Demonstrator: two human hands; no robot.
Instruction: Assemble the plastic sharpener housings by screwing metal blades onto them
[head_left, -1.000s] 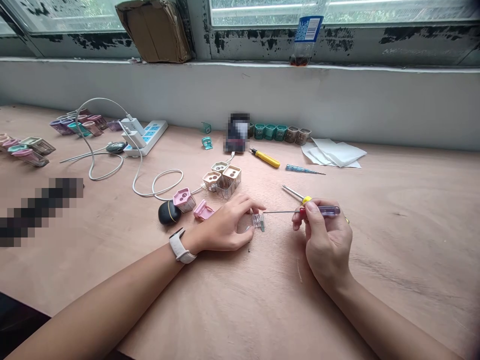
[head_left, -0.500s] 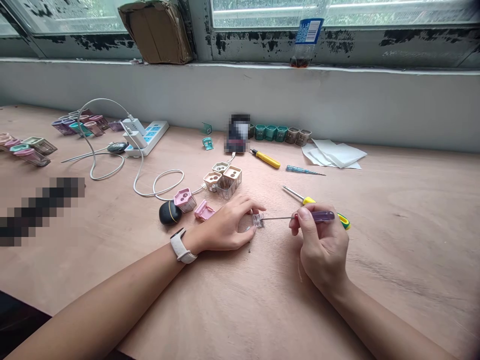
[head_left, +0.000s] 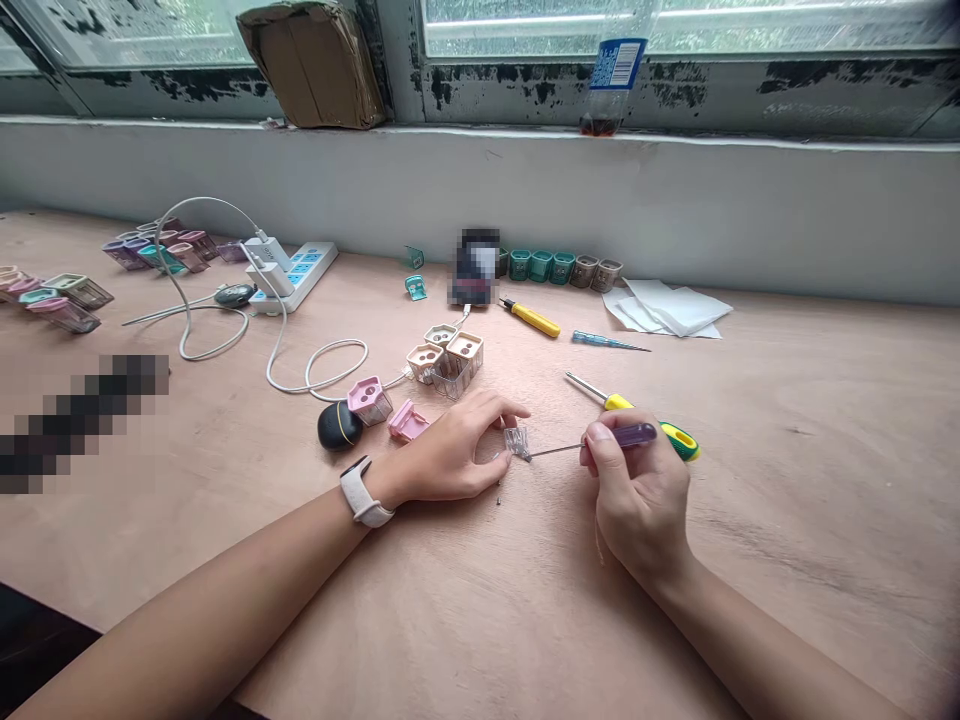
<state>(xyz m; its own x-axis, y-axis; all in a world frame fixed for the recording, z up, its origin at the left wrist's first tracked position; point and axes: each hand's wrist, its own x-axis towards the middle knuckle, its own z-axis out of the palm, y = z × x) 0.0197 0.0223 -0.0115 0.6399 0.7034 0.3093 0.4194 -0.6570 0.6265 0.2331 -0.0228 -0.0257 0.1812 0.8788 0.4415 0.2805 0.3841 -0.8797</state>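
While, in the head view, the right hand [head_left: 641, 485] pinches a purple-handled screwdriver [head_left: 636, 435], its tip at the near right of a clear plastic piece [head_left: 516, 441] on the wooden table [head_left: 480, 620], the left hand [head_left: 461, 447] curves around that piece, gripping or not I cannot tell. It should handle light, stiff and slippery, best held by its sides; far off, a plastic bottle [head_left: 615, 65] holds some reddish-brown liquid.

"What's lying on the wooden counter [head_left: 787, 560]?"
"Just beyond the right hand [head_left: 641, 485], a yellow-and-green screwdriver [head_left: 681, 441]; farther beyond that hand, a slim blue tool [head_left: 600, 339] and white paper [head_left: 679, 308]."
"And around the left hand [head_left: 454, 450]?"
"Past its wrist, a pink sharpener [head_left: 369, 400] and a rounded black case [head_left: 340, 427]; farther off, a white power strip [head_left: 306, 270]."
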